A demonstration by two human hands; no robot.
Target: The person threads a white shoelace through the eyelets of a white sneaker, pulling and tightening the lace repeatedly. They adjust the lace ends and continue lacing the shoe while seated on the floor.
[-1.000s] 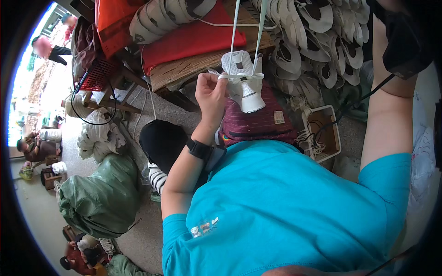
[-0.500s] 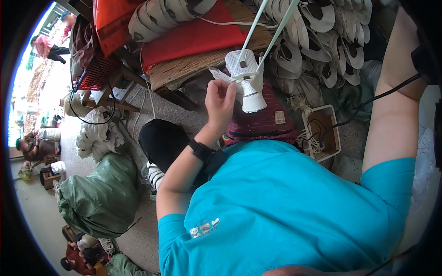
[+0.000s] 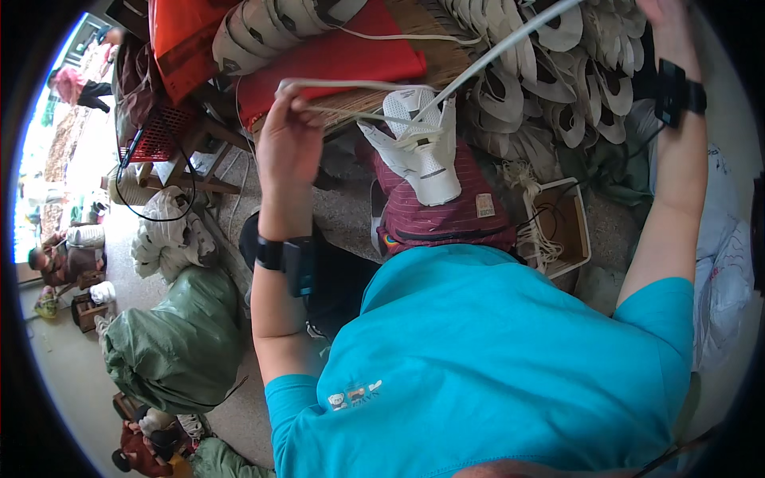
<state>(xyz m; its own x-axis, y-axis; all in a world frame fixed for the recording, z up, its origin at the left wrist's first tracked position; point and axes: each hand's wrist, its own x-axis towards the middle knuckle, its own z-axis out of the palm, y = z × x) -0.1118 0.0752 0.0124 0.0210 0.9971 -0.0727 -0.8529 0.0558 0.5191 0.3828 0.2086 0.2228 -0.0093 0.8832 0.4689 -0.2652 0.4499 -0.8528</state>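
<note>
A white shoe upper lies over a maroon striped cloth on my lap, its tongue toward the table. My left hand, raised to the left of it, is closed on a white shoelace. From those fingers the lace runs in two strands to the eyelets of the upper. Another length of lace stretches straight from the upper to the top edge at the right. High at the right, my right hand is partly cut off by the picture's edge; its fingers are hidden.
A wooden table ahead bears red cloth and a row of nested white uppers. Many pale uppers hang at the far right. A bin with laces stands right of my lap. A green sack sits left; people work beyond.
My left hand has moved left and away from the upper, drawing the lace out sideways. The right forearm has swung, bringing the right hand into view at the top.
</note>
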